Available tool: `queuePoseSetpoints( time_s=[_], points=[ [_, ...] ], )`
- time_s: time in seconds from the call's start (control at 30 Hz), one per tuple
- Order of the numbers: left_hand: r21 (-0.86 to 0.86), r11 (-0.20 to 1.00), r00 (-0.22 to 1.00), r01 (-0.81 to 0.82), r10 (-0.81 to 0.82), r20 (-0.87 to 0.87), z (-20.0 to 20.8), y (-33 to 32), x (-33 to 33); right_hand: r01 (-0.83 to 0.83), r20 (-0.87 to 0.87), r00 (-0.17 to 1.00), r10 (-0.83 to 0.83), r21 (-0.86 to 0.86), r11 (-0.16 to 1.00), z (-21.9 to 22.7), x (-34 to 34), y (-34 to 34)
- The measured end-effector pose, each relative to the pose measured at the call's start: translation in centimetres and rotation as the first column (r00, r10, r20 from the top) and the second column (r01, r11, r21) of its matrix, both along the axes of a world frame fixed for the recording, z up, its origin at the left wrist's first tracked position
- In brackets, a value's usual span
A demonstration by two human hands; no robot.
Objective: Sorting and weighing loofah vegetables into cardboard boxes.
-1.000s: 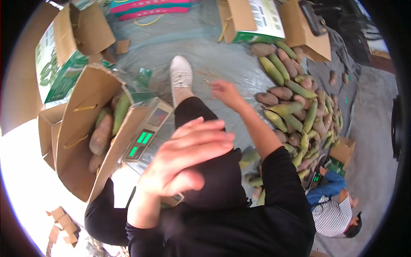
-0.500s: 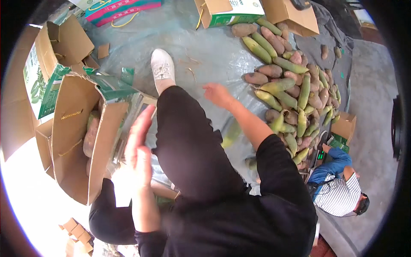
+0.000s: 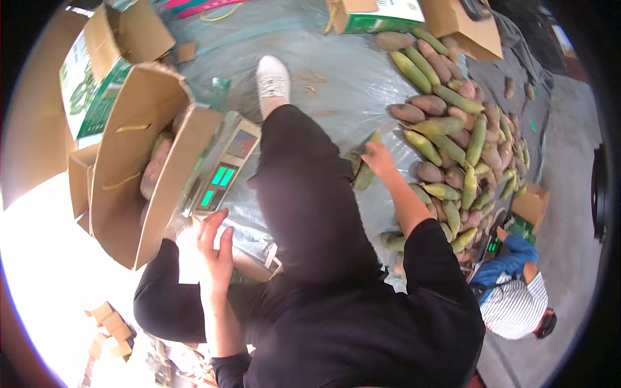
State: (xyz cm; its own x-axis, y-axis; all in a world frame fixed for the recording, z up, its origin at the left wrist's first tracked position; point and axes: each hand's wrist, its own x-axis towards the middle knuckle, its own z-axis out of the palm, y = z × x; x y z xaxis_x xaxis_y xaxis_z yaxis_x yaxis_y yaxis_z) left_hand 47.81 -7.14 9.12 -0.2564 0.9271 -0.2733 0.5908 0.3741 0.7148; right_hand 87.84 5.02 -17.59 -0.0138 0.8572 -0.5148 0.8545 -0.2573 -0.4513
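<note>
My right hand (image 3: 380, 159) closes over the middle of a long green radish (image 3: 365, 178) beside my knee, its fingertips partly hidden. My left hand (image 3: 215, 252) is empty, with its thumb and fingers apart, just below the lit display of a scale (image 3: 218, 182). On that scale stands an open cardboard box (image 3: 121, 187), holding a few reddish, soil-stained radishes (image 3: 155, 169). To the right of my right hand lies a big heap of green and reddish-brown radishes (image 3: 475, 139).
My white shoe (image 3: 272, 79) is planted on the plastic sheet (image 3: 343, 71). Other cartons stand at the far left (image 3: 97, 71) and far middle (image 3: 381, 16). At the right, a co-worker in a striped shirt (image 3: 517, 304) bends by another scale (image 3: 493, 244).
My right hand has come down onto the green radish. My left hand has drawn back toward me, uncovering the scale's display. The whole view has shifted.
</note>
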Motion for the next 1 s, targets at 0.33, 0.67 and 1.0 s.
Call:
queuePoseSetpoints(
  time_s=[0.33,0.67,1.0],
  points=[
    [0.298,0.952,0.75,-0.072,0.249,-0.613,6.2,-5.0,-6.2,-0.324,0.272,0.912,0.307,0.019,0.946,2.1,-4.1,-1.4],
    [0.233,0.962,0.687,-0.141,0.265,-0.676,7.1,-6.5,-9.8,-0.257,0.006,0.966,0.257,0.051,0.965,6.1,10.1,-2.7],
    [-0.13,0.974,0.718,-0.184,0.042,-0.695,6.9,-7.5,-10.5,-0.047,-0.361,0.929,0.084,0.111,0.993,3.8,1.2,0.8]
  ],
)
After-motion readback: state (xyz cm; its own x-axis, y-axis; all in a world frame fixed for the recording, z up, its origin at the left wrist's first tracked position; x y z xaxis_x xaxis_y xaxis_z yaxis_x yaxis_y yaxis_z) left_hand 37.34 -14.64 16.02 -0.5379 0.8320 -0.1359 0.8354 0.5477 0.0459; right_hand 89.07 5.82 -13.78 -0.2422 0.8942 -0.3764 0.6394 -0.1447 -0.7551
